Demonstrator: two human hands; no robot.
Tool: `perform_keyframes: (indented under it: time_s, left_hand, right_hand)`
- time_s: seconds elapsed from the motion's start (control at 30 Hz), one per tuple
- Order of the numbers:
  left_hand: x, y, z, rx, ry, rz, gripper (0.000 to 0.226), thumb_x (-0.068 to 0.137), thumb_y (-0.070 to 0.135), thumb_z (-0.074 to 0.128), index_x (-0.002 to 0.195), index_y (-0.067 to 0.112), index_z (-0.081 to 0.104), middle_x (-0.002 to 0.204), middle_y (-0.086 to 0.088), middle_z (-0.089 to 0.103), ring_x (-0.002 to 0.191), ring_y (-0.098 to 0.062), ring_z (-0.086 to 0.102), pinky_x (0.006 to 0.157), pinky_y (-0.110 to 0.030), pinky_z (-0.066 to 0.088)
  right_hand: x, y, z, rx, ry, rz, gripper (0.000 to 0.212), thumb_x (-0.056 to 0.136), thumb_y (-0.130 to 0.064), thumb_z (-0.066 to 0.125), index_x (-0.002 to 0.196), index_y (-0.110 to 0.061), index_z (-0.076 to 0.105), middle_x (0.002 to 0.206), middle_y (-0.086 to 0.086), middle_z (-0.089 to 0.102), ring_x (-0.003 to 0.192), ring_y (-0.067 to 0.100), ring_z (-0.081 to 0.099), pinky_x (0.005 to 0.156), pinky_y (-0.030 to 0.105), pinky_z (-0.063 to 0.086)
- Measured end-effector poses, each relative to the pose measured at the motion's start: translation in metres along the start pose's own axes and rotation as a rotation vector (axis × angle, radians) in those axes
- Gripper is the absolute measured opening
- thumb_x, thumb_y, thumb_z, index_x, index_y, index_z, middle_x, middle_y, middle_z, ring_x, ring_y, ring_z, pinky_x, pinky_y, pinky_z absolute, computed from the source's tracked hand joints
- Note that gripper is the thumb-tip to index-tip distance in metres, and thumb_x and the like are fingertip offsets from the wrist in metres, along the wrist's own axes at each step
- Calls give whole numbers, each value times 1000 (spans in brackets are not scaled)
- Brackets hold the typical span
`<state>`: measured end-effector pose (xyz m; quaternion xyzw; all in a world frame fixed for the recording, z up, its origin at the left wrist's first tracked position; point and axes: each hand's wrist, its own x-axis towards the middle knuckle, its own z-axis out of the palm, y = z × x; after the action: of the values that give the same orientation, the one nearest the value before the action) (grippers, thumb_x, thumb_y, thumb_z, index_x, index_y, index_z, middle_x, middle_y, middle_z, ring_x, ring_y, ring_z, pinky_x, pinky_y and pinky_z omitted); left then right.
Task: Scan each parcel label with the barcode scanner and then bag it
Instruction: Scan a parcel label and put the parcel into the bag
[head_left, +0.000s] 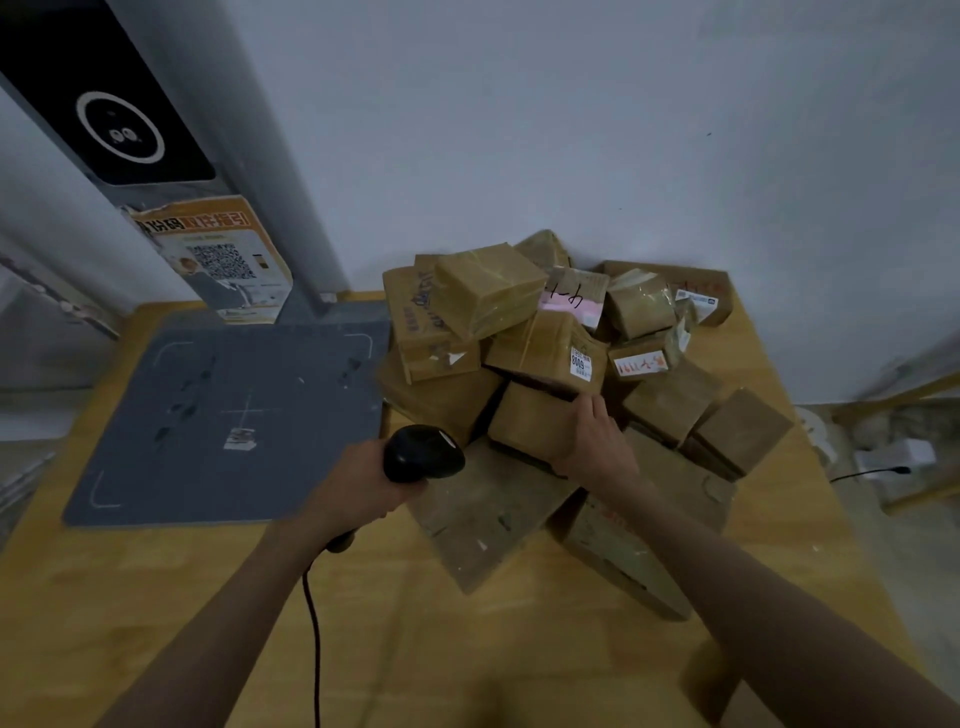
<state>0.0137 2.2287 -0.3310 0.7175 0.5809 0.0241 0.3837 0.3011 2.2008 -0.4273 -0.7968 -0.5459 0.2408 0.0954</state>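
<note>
A heap of several brown cardboard parcels lies against the wall on a wooden table. My left hand grips the handle of a black barcode scanner, whose head points toward the heap; its cable trails down toward me. My right hand holds the right side of a small plain parcel at the front of the heap. Just behind it, a parcel carries a white label reading 8009. Some parcels show labels or handwriting; others are bare.
A grey scanning mat with a white cross lies left of the heap. Behind it stands a grey post with a black screen and an orange QR poster. A white wall is behind. Cluttered floor with a cable lies past the table's right edge.
</note>
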Motion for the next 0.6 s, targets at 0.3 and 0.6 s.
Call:
perform_keyframes:
  time_s: [0.3,0.6]
  left_hand:
    - [-33,-7,-18,-189,109,110,16,87,17,74,75,15,64,56,-3,61,53,-6,61,51,-16,41]
    - [-85,-29,-36,-339,164,162,14,88,10,72,83,-3,68,58,-13,61,51,-8,56,50,-13,41]
  right_hand:
    - [-87,-38,-9,983,-276,142,45,83,-48,71,115,-20,59,120,10,63,103,26,67,91,47,58]
    - [-152,-92,-13,1095,-316,160,60,91,-73,45,125,-27,63,120,14,68,99,27,73,92,45,58]
